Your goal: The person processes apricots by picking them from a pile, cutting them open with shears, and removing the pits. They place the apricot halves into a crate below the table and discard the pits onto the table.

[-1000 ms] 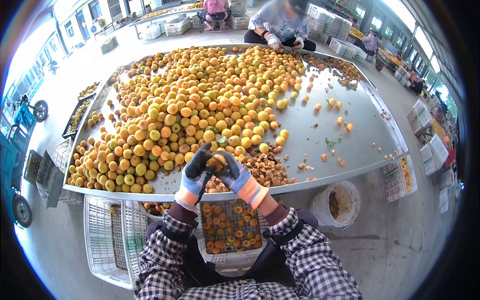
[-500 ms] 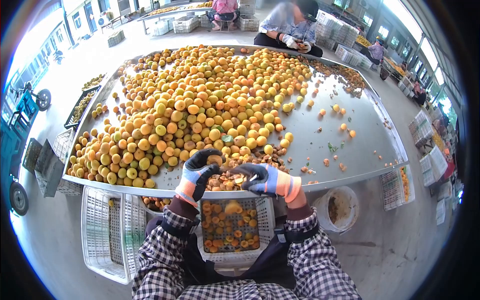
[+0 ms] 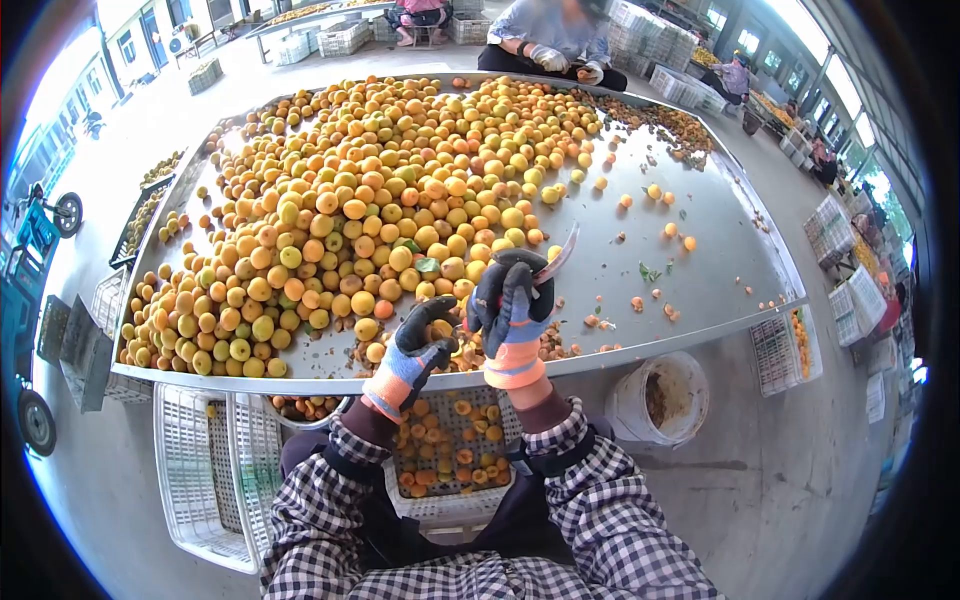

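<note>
Yellow-orange fruit [image 3: 350, 195] lies heaped on a metal table [image 3: 610, 260]. My right hand [image 3: 512, 310], in a black-palmed glove, is closed on a knife [image 3: 562, 258] whose curved blade points up and to the right. Just left of it, over the table's front edge, my left hand [image 3: 415, 345], gloved too, has its fingers curled round a piece of fruit [image 3: 440, 328]. The two hands are close together. Below the edge, a white crate [image 3: 440, 505] holds cut fruit halves [image 3: 465, 456].
White crates [image 3: 190, 470] stand at the lower left, near a bowl of fruit pieces [image 3: 305, 407]. A white bucket [image 3: 690, 400] is at the lower right. Across the table sits a person with gloved hands [image 3: 550, 58]. Scraps [image 3: 680, 130] lie at the far right edge.
My right hand has moved up and turned upright, and the knife blade now shows clearly. My left hand has shifted slightly lower. The whole view has shifted a little left and up.
</note>
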`<state>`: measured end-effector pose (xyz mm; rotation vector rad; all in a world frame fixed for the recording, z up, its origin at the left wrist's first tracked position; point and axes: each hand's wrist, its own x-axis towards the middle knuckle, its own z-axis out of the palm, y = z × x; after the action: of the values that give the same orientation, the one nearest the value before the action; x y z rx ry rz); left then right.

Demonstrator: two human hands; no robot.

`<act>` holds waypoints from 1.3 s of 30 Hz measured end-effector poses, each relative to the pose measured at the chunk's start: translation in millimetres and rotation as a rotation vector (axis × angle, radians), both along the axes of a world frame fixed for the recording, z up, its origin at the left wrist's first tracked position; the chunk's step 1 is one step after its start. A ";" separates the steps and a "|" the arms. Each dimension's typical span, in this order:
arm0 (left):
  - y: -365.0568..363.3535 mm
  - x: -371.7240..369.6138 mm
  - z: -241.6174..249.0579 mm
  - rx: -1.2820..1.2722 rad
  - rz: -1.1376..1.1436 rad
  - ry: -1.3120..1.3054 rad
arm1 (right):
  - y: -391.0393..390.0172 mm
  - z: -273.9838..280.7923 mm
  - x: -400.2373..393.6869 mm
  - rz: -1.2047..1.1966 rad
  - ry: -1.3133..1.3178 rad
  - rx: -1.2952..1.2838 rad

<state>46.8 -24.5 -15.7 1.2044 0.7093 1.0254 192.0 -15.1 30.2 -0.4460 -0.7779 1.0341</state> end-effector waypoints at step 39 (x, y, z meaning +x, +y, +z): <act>8.9 7.5 -13.8 0.594 0.260 0.737 | 36.9 -56.1 9.3 0.030 0.629 -0.520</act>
<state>54.3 -15.6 -29.5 2.0992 1.2007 1.0335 201.2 21.9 -25.9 -0.5079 0.0539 1.3131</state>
